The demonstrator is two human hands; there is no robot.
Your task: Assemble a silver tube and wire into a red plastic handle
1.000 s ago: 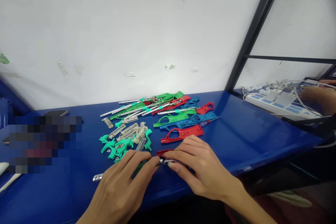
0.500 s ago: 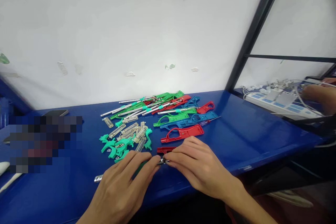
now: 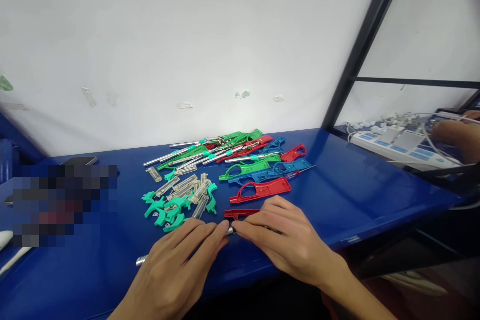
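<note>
My left hand (image 3: 180, 265) is closed around a silver metal tube (image 3: 141, 260), whose ribbed end sticks out at the left. My right hand (image 3: 288, 237) pinches a small dark part at the tube's other end, between the fingertips of both hands. A red casing half (image 3: 242, 213) lies just behind the fingers, partly hidden by my right hand. Beyond it rests a red handle shell (image 3: 261, 190). Left of that are teal plastic pieces (image 3: 161, 217) and clear plastic tanks (image 3: 185, 189).
Green, blue and red shells with silver tubes (image 3: 187, 154) are piled by the wall. A screwdriver (image 3: 298, 172) lies at their right. A phone (image 3: 79, 161) is at the left, beside a blurred patch. A power strip (image 3: 405, 149) and another person's hand (image 3: 455, 135) are at the far right.
The tube between my hands has turned slightly, and its ribbed left end looks rounder. The fingers of my right hand have shifted a little; more of the red casing half shows.
</note>
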